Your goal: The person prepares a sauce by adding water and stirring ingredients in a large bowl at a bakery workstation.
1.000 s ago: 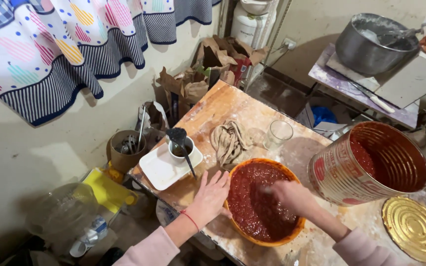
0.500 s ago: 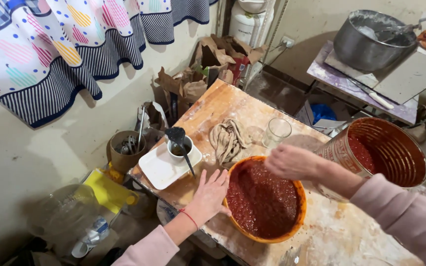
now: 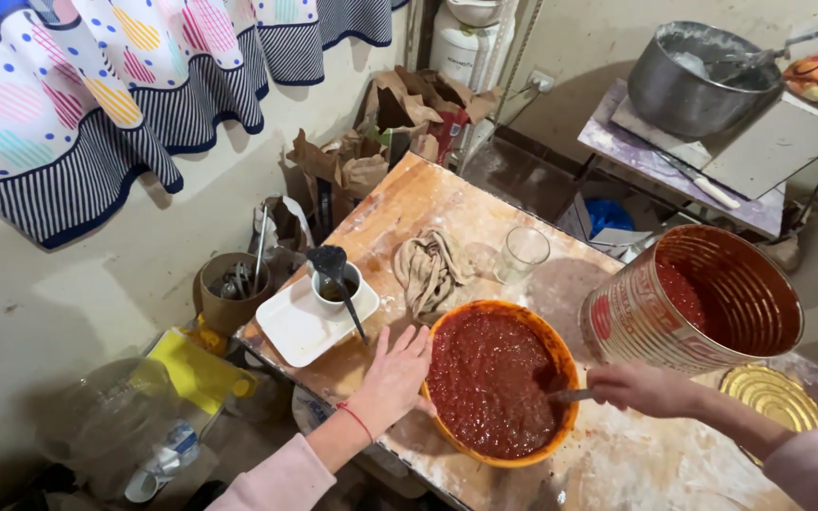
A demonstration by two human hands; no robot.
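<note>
An orange bowl [image 3: 554,348] full of red tomato sauce [image 3: 489,378] stands on the floury wooden table [image 3: 428,203]. My left hand [image 3: 393,378] lies flat against the bowl's left side, fingers spread. My right hand [image 3: 644,387] is closed on the handle of a metal utensil [image 3: 571,396] whose end dips into the sauce at the bowl's right rim. Just behind my right hand stands a large opened tin can [image 3: 702,298], tilted, with sauce left on its inner wall. Its gold lid [image 3: 773,397] lies flat on the table to the right.
A white square plate [image 3: 300,331] carries a small cup and a black ladle [image 3: 333,270]. A twisted cloth [image 3: 431,268] and a drinking glass [image 3: 523,254] lie behind the bowl. A utensil pot [image 3: 229,293], crumpled paper bags [image 3: 381,128], a metal cooking pot [image 3: 688,76] and a plastic jug [image 3: 111,416] surround the table.
My right hand has come down from above the bowl's far rim to its right side and now holds a utensil in the sauce. My left hand has stayed against the bowl.
</note>
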